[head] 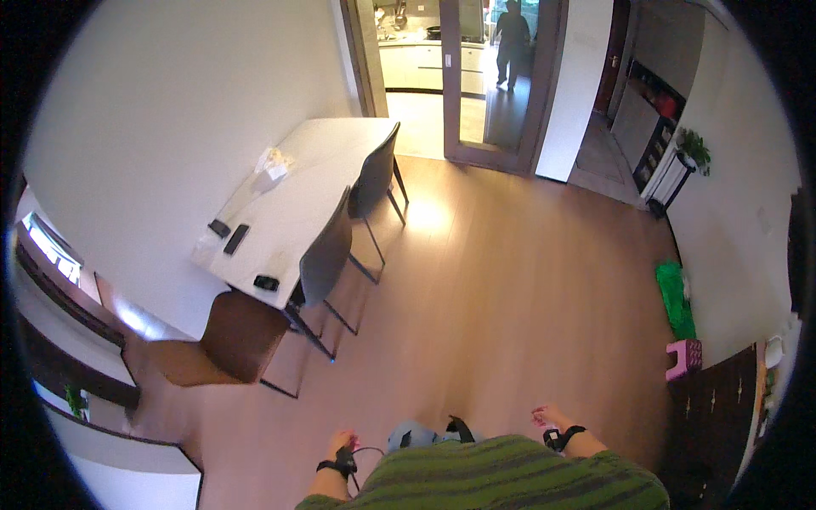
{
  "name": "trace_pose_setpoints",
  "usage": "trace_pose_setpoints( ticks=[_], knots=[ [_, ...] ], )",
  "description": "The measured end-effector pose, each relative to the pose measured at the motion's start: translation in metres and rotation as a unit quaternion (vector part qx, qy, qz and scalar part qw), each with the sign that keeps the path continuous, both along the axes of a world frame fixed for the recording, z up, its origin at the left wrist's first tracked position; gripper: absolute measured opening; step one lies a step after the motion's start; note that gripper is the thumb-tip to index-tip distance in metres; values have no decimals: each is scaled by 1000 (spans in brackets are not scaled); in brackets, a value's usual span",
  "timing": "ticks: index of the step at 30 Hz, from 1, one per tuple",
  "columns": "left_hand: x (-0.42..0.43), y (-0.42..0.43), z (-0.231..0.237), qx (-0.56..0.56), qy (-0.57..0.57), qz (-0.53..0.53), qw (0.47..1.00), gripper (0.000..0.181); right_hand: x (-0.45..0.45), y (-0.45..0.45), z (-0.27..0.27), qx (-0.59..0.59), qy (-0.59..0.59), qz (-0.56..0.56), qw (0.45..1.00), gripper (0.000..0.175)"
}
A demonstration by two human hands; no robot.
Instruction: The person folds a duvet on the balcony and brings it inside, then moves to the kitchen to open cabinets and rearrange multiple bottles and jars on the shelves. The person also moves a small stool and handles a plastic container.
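My left hand [346, 438] hangs low beside my body, with a black band and a thin cable at its wrist. Its fingers are small and blurred, and I see nothing held in it. On the other side, my right hand [546, 416] is held out over the wood floor [497, 306], fingers loosely apart and holding nothing visible. A black strap with a small device [556, 438] sits on that wrist. Between the hands show a green striped top [491, 478] and light blue trousers [413, 435]. Neither hand touches any furniture.
Ahead on the left stands a white table [319, 166] bearing several small dark objects. Grey chairs [326, 255] and a brown chair [245, 338] flank it. A sliding glass door [451, 95] shows a person's dark figure. A pink stool [685, 359] and green bag [674, 299] line the right wall.
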State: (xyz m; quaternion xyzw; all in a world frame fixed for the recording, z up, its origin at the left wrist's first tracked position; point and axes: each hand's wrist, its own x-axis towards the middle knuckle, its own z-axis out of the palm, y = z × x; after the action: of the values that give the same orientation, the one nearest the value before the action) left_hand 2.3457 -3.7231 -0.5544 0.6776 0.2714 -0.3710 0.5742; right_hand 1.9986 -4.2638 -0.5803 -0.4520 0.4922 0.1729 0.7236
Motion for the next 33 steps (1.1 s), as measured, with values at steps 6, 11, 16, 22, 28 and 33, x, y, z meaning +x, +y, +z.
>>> trace_pose_setpoints(
  ticks=[6,11,16,22,28,33],
  knots=[
    [113,-21,-14,57,170,-1,984,22,131,-70,1,-105,-18,54,993,13],
    [243,-110,-23,27,102,-177,979,23,186,-97,-1,-133,-55,111,983,17],
    [379,-281,-10,95,-142,-506,845,18,236,-130,21,-167,-26,131,977,15],
    [480,-542,37,-104,-40,-423,899,26,316,-201,38,-147,16,95,984,13],
    [518,-730,108,-249,-75,-460,849,32,356,-341,-25,-145,75,142,976,11],
    [579,-804,148,-256,-37,-451,854,34,466,-492,-73,-42,116,40,992,10]
  ],
)
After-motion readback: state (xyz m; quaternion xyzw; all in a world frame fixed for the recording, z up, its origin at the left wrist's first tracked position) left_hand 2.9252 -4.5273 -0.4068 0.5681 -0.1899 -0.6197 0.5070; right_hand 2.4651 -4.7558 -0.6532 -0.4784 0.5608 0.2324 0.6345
